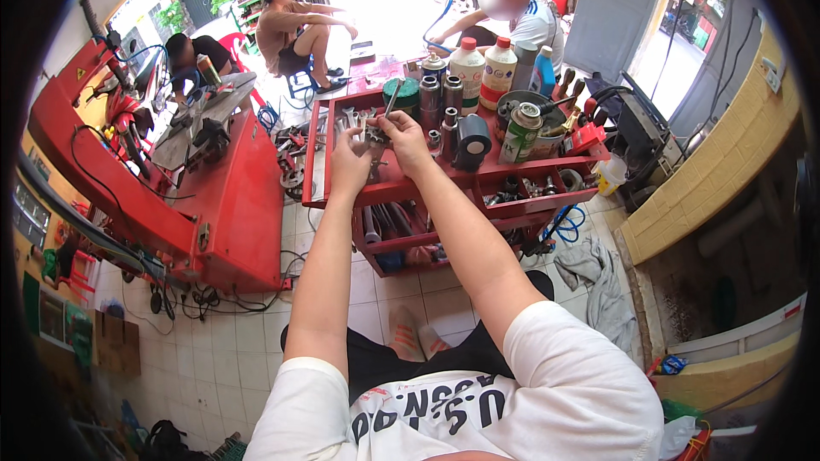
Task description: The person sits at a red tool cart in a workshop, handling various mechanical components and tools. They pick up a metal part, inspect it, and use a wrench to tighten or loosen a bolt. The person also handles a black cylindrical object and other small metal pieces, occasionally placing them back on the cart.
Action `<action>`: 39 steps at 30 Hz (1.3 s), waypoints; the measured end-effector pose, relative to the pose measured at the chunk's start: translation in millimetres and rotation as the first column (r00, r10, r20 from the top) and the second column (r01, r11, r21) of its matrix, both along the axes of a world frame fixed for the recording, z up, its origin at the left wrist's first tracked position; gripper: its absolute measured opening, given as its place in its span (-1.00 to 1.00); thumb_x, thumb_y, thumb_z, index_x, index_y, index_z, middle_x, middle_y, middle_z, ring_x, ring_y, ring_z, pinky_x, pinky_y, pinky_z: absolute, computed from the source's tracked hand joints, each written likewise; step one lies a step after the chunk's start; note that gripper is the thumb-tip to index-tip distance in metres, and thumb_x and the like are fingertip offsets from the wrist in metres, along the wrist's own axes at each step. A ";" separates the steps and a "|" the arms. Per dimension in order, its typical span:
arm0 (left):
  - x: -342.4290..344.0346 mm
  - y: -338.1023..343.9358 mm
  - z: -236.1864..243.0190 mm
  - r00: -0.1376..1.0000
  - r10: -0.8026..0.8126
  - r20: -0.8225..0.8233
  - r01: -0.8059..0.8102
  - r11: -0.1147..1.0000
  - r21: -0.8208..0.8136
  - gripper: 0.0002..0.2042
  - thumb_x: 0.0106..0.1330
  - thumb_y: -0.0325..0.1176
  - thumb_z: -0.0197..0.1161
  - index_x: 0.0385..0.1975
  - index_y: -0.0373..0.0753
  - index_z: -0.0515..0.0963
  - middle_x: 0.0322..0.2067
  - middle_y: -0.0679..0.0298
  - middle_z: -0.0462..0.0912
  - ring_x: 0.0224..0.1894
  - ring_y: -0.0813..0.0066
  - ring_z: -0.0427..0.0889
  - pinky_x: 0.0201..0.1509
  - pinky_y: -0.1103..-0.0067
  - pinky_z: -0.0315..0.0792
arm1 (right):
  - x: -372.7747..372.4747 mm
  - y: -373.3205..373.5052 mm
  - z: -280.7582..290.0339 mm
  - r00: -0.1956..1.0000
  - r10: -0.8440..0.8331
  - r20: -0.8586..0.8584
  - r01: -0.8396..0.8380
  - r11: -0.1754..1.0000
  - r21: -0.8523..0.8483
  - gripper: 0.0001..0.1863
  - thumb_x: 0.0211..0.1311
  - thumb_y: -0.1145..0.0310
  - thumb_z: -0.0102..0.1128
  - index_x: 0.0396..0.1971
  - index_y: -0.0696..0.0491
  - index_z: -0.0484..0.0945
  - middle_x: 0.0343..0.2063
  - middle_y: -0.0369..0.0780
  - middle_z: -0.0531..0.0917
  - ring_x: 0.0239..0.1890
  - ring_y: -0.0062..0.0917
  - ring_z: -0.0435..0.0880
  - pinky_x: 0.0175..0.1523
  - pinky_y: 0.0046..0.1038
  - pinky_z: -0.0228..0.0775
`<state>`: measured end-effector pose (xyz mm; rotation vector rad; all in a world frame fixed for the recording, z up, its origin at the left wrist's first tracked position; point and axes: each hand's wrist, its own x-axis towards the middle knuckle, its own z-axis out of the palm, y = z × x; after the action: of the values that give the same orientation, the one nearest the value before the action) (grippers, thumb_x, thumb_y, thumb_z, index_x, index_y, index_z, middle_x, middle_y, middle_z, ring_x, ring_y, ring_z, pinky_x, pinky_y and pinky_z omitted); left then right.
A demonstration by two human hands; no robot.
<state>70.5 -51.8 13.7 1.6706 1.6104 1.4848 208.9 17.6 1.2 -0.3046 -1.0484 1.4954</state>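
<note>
The tool cart (521,177) was painted red metal, glossy though scuffed. On its top, the sockets (441,94) were bare, shiny steel, and the two white bottles (480,68) were smooth plastic with red caps. The tin can (520,132) had a bright metal lid. Right of the cart, a grey rag (598,277) of limp cloth lay on the glazed white floor tiles (231,341).

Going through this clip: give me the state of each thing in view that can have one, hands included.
left hand: raised over the cart, fingers pinching a small metal part
right hand: gripping the same part
red tool cart: top tray crowded
white bottles: upright, red caps on
grey rag: crumpled on the floor
</note>
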 end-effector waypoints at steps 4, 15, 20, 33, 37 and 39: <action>-3.9 10.0 -7.1 1.000 0.023 0.006 -0.023 0.997 0.073 -0.56 0.26 -0.44 0.48 0.12 -0.32 0.53 -0.21 0.15 0.78 -0.15 0.36 0.75 -0.03 0.45 0.58 | 1.1 4.1 -1.9 0.999 -0.011 0.036 0.010 0.999 0.049 -0.79 0.56 0.31 0.19 0.00 0.10 0.63 -0.05 -0.17 0.78 -0.05 -0.50 0.77 -0.04 -0.38 0.71; 1.0 3.5 -5.1 0.980 0.149 -0.132 -0.110 0.958 0.264 -0.71 0.22 -0.38 0.48 -0.11 -0.29 0.61 -0.25 0.14 0.73 -0.14 0.24 0.74 0.03 0.38 0.57 | 0.4 3.8 -1.3 0.995 -0.096 0.024 0.097 0.994 -0.049 -0.82 0.58 0.35 0.15 -0.03 0.08 0.68 -0.05 -0.25 0.76 -0.04 -0.56 0.74 -0.01 -0.35 0.73; 0.1 4.3 -7.8 0.948 0.190 -0.254 -0.130 0.963 0.237 -0.50 0.07 -0.30 0.49 0.02 -0.24 0.47 -0.14 0.05 0.70 0.00 0.01 0.70 0.11 0.22 0.55 | -1.5 5.8 -1.7 0.995 -0.097 -0.010 0.096 0.993 -0.068 -0.83 0.59 0.34 0.13 -0.05 0.06 0.65 -0.06 -0.23 0.76 -0.03 -0.51 0.75 -0.04 -0.30 0.75; -4.9 7.0 -10.9 0.959 0.205 -0.195 -0.179 0.973 0.145 -0.64 0.26 -0.41 0.43 0.03 -0.24 0.55 -0.11 0.09 0.77 0.02 0.04 0.72 0.14 0.23 0.52 | -6.1 5.7 -4.3 0.990 -0.108 0.093 0.116 0.990 -0.083 -0.80 0.60 0.32 0.12 -0.04 0.05 0.69 -0.09 -0.29 0.76 -0.06 -0.61 0.70 -0.05 -0.42 0.66; 1.9 5.2 -4.8 0.954 0.228 -0.194 -0.205 0.970 0.134 -0.78 0.29 -0.44 0.40 -0.10 -0.31 0.63 -0.15 0.07 0.78 -0.03 0.16 0.75 0.11 0.35 0.55 | -1.2 16.4 -13.4 0.970 -0.202 0.137 0.196 0.979 0.055 -0.82 0.58 0.34 0.16 -0.07 0.05 0.72 -0.18 -0.36 0.74 -0.17 -0.72 0.64 -0.11 -0.59 0.51; 2.5 1.0 -3.2 0.962 0.212 -0.172 -0.194 0.974 0.118 -0.83 0.28 -0.44 0.37 -0.18 -0.31 0.64 -0.18 0.06 0.78 -0.04 0.11 0.75 0.08 0.31 0.56 | -3.1 16.1 -13.5 0.967 -0.210 0.146 0.202 0.977 0.066 -0.80 0.58 0.34 0.16 -0.04 0.06 0.73 -0.17 -0.37 0.75 -0.15 -0.73 0.63 -0.03 -0.59 0.47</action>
<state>73.0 -50.8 10.4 1.7879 1.8832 1.5715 205.8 33.7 -12.3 -0.4837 -1.1376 1.2721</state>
